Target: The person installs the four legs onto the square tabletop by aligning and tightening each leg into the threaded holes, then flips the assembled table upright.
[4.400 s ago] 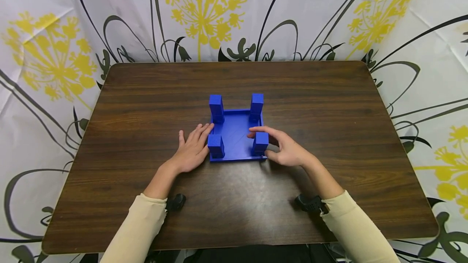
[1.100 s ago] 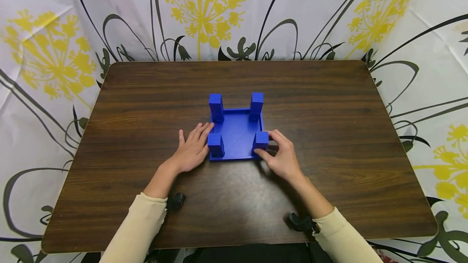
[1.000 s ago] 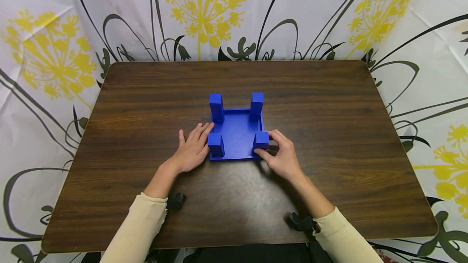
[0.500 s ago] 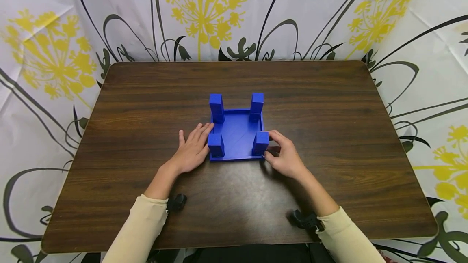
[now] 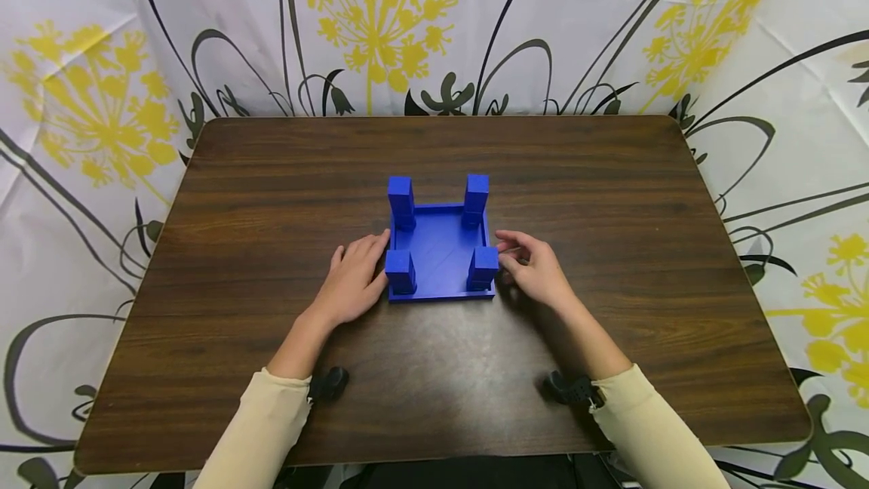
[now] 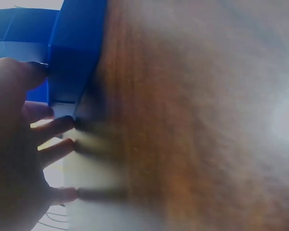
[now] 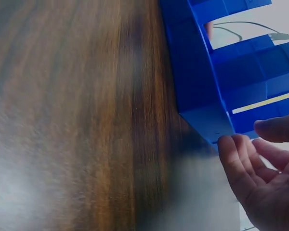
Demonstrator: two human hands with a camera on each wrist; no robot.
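A blue square tray-like piece [image 5: 441, 251] with a low rim lies mid-table, an upright blue block post at each corner. It looks like a small table turned legs up. My left hand [image 5: 349, 278] lies along its left side, fingers extended, fingertips at the rim near the front left post [image 5: 400, 272]. In the left wrist view the thumb [image 6: 31, 74] is against the blue piece. Beside the front right post [image 5: 483, 269], my right hand [image 5: 539, 272] has loosely bent fingers and grips nothing. Its fingertips [image 7: 226, 144] are close to the tray's side; contact is unclear.
The dark wood-grain table [image 5: 285, 164] has rounded corners, and its front edge is close to the person's body. A white cloth with yellow flowers [image 5: 380, 17] hangs behind and at the sides. A black wrist camera [image 5: 570, 389] sits under each cuff.
My right hand has let go of the front right post and shifted slightly right and away from it. The left fingers have drawn closer together. The blue piece stays in place.
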